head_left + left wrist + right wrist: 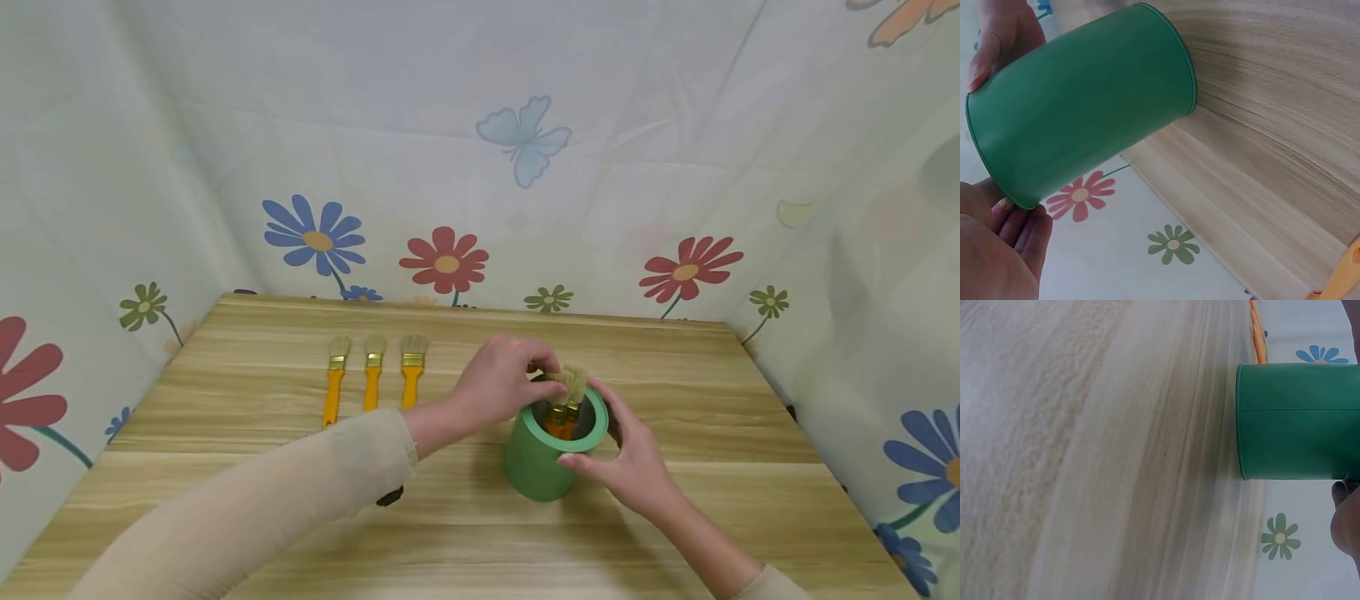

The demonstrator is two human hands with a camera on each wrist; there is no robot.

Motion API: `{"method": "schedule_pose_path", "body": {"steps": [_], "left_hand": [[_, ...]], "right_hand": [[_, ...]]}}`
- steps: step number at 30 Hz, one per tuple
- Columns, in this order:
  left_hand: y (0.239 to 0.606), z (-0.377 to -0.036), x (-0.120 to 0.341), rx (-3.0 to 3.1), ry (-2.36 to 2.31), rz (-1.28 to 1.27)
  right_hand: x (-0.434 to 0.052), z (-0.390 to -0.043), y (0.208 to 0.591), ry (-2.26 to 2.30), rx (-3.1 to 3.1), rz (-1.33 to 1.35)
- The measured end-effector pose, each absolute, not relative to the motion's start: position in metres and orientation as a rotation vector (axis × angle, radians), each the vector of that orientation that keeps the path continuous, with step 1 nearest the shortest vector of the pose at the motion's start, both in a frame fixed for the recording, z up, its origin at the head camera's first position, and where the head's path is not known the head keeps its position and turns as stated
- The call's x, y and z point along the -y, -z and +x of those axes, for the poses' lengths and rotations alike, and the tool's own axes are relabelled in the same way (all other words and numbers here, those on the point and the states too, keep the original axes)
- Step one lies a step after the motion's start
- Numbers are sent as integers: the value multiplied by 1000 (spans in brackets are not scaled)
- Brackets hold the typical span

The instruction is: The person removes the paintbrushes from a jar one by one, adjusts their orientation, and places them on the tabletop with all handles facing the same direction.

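Note:
A green can [543, 467] stands on the table with paintbrushes [573, 387] in it, bristles up. My left hand [502, 379] reaches over the can's mouth and pinches one brush by its bristles, partly hidden behind the fingers. With fingers and thumb around the rim, my right hand [633, 462] holds the can from its right side. In the left wrist view, a bit of bristle shows by the left hand [1004, 250], below the can [1085, 100]. The right wrist view shows the can [1300, 422] above my right hand [1349, 525].
To the left lie three paintbrushes in a row, a left one [333, 383], a middle one [372, 375] and a wider right one [411, 375], orange handles toward me. My left sleeve [300, 500] covers part of the wooden table [667, 533]. A flower-printed curtain [420, 150] surrounds it.

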State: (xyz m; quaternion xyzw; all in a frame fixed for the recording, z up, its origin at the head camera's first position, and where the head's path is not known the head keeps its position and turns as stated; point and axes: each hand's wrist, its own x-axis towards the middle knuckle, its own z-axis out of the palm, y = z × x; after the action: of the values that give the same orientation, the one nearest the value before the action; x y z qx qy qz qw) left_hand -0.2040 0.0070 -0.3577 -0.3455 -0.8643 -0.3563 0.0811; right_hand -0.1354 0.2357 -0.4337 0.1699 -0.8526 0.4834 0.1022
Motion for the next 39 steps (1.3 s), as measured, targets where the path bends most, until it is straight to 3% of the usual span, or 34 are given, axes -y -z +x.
{"method": "schedule_pose_path", "body": {"steps": [22, 32, 39], "left_hand": [[347, -203, -2, 2459, 972, -1139], [346, -203, 2, 2463, 1329, -1134], [345, -202, 1, 2483, 1252, -1229]], "right_hand": [[-235, -135, 434, -1427, 2517, 500], [-236, -135, 435, -1436, 2503, 525], [-237, -135, 435, -1442, 2496, 542]]}}
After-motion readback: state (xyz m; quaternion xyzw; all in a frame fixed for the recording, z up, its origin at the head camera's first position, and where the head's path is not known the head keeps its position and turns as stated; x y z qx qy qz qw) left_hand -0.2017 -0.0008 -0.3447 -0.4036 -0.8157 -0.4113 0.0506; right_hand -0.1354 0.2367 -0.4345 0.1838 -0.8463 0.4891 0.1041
